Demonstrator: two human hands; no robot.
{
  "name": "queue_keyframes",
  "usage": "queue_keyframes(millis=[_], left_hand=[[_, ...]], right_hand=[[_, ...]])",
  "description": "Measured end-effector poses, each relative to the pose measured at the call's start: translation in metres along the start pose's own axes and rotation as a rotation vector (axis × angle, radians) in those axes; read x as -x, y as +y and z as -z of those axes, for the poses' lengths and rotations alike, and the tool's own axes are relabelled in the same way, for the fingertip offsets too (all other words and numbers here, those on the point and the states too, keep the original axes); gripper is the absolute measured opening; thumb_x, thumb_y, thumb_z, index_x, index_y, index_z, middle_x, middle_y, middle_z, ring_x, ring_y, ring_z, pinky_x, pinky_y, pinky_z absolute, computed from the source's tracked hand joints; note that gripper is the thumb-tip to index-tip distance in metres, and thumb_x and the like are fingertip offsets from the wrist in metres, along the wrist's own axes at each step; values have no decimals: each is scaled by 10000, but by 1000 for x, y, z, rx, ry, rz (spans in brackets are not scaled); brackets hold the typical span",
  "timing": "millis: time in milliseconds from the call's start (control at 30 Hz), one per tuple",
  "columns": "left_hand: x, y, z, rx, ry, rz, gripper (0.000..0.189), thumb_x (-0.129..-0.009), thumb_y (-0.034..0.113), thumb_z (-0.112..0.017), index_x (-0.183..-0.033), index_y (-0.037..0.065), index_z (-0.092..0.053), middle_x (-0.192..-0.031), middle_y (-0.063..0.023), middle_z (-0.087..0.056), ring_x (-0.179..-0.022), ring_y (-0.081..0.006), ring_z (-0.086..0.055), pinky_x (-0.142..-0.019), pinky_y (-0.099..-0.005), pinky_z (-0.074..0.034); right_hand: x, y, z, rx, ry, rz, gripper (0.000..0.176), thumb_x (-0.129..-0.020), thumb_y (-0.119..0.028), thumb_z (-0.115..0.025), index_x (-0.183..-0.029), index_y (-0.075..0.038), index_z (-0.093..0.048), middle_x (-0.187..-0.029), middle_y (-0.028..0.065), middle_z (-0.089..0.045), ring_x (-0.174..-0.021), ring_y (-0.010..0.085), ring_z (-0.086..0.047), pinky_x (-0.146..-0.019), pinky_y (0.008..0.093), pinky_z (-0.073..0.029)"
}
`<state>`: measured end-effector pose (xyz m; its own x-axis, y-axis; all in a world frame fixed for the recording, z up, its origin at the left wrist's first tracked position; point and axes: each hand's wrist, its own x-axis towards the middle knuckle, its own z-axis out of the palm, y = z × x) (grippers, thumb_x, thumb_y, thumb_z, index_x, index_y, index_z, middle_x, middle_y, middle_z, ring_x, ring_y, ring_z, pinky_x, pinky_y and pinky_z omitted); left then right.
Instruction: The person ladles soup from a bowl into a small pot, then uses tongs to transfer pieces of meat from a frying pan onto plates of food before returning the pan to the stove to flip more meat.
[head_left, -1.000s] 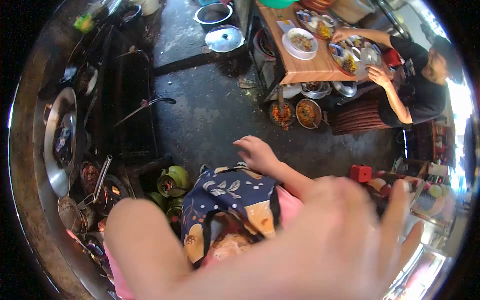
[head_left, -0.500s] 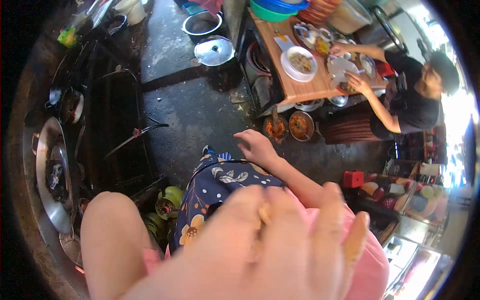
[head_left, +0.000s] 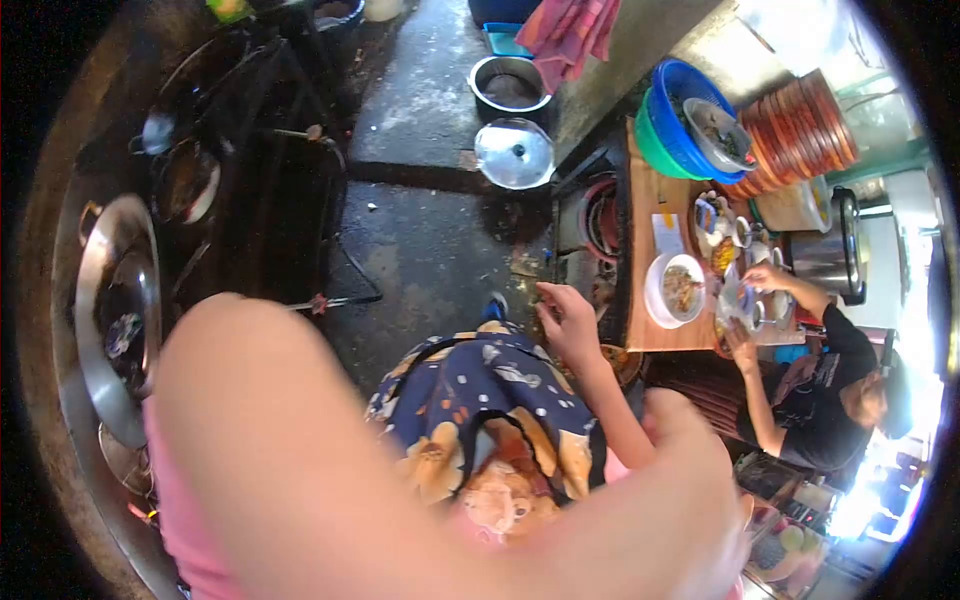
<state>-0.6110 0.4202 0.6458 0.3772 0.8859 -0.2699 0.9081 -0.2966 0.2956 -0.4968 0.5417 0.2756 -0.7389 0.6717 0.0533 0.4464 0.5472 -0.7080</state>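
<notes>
My left arm crosses in front of me, very near the camera. My left hand point(head_left: 692, 475) is at its right end, blurred, with its fingers mostly hidden. My right hand point(head_left: 572, 328) hangs beside my apron, fingers loosely apart, holding nothing. Dark blue with flowers and leaves, the apron point(head_left: 500, 372) covers my lap over pink clothing. Below my forearm's line of view, the black-edged apron pocket point(head_left: 478, 440) gapes, and a pinkish-white patterned thing point(head_left: 497, 500) shows there; I cannot make out what it is.
At right, a co-worker in black point(head_left: 815, 420) handles a clear bag point(head_left: 735, 298) over a wooden table point(head_left: 645, 315) with a white bowl point(head_left: 656, 290) and blue basin point(head_left: 665, 110). A large wok point(head_left: 98, 300) stands left. A pot point(head_left: 509, 85) and lid point(head_left: 514, 153) sit ahead.
My left hand, spread before the camera earlier, has swung right as the elbow came forward. The view has turned, so the table and co-worker appear lower and farther right.
</notes>
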Motion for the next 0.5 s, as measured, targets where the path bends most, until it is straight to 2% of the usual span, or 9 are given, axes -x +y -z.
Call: queue_keyframes(millis=[67, 167, 200, 300, 400, 500], left_hand=[[7, -49, -4, 53, 104, -53, 294, -762, 237, -626, -1005, 77, -673, -845, -59, -600, -842, -229, -553, -844, -361, -437], [-12, -85, 6, 77, 158, -43, 297, -758, 248, -628, -1001, 83, -673, -866, -61, -607, -838, -224, -565, -827, -355, -445], [-20, -92, 8, 75, 157, -25, 298, -756, 251, -629, -999, 85, -673, -873, -62, -610, -836, -222, -569, -822, -353, -448], [-63, -130, 19, 120, 137, -3, 300, -752, 262, -630, -995, 91, -673, -894, -64, -617, -832, -217, -582, -805, -346, -455], [-84, -162, 30, 183, 104, 51, 303, -748, 273, -632, -991, 97, -673, -915, -66, -624, -828, -211, -594, -788, -339, -463], [-83, -191, 33, 233, 128, 77, 306, -743, 283, -634, -988, 103, -673, -936, -68, -632, -824, -206, -606, -772, -333, -471]], right_hand=[[-23, 19, 14, -41, -19, -55, 286, -767, -63, -634, -1051, -50, -611, -956, 149, -614, -883, 306, -605, -779, 365, -479], [-77, 56, 22, 15, -43, 6, 297, -753, -47, -625, -1050, -56, -614, -964, 153, -616, -887, 315, -603, -782, 378, -478], [-98, 62, 26, 32, -64, 39, 317, -742, -36, -619, -1058, -67, -617, -958, 152, -618, -895, 322, -601, -785, 390, -479], [-165, 77, 31, -37, -90, 63, 324, -733, 29, -605, -1043, -59, -633, -949, 132, -635, -844, 259, -625, -770, 346, -491], [-219, 80, 44, -18, -121, 165, 296, -763, 13, -630, -1055, -38, -619, -921, 133, -628, -785, 253, -616, -727, 325, -486], [-248, 117, 50, -15, -156, 94, 284, -783, -7, -615, -1065, -39, -616, -904, 132, -627, -775, 252, -627, -700, 316, -493]])
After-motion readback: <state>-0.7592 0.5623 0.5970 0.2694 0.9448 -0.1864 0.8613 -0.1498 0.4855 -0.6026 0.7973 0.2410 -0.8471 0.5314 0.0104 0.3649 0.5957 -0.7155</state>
